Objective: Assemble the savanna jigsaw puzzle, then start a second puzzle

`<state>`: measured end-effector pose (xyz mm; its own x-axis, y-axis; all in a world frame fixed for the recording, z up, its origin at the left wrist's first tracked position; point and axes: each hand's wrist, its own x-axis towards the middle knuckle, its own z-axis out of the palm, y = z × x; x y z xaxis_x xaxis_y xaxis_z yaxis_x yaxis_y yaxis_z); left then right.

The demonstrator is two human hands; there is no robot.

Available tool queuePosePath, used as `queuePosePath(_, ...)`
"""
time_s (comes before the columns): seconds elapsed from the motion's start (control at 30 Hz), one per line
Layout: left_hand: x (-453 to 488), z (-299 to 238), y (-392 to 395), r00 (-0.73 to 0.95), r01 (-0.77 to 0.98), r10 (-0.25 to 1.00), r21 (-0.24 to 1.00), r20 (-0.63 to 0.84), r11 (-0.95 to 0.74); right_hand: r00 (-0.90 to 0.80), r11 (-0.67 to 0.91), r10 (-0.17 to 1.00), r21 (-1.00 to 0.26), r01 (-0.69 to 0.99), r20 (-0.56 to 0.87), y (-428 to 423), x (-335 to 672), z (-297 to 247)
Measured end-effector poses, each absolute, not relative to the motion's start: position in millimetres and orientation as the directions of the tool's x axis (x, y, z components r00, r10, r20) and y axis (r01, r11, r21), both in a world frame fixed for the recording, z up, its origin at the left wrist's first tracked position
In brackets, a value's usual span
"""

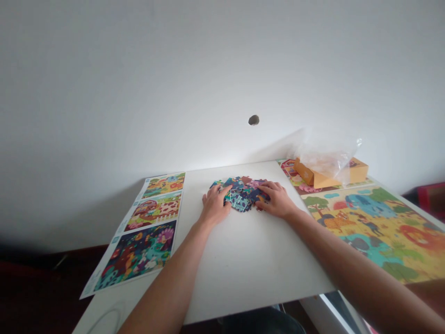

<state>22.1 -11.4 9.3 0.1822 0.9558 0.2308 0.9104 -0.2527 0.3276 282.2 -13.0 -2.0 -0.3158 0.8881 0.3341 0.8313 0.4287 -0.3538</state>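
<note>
both hands lay flat on a heap of loose puzzle pieces (pixel 241 192) at the far middle of a white table (pixel 243 260), the left hand (pixel 213 206) with fingers spread at the heap's left edge, the right hand (pixel 276 199) with fingers loosely together on its right edge. a picture sheet (pixel 146 232) with three scenes lay to the left. a finished animal puzzle (pixel 378 227) covered the right side, with an orange box (pixel 328 174) and a clear plastic bag (pixel 325 155) at its far end. nothing stood between hands and heap.

Both hands (pixel 243 204) rest on puzzle pieces (pixel 241 192).
</note>
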Motion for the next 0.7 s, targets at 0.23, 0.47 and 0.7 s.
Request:
queuePosePath(0.23, 31.4, 8.0, -20.5, 0.304, 0.891, 0.917, 0.263, 0.259, -0.370, -0.458, 0.556, 0.827, -0.362, 0.748, 0.325, -14.5, 280.5, -2.0)
queuePosePath(0.47, 23.1, 2.6, -13.5, 0.212, 0.924, 0.941, 0.261, 0.263, -0.281, -0.355, 0.446, 0.889, -0.371, 0.814, 0.290, -14.2, 280.2, -3.8)
queuePosePath(0.7, 12.0, -6.4, -0.2, 0.201, 0.833, 0.912, 0.427, 0.357, -0.351, -0.304, 0.484, 0.859, -0.458, 0.745, 0.412, -4.8, 284.7, -12.9)
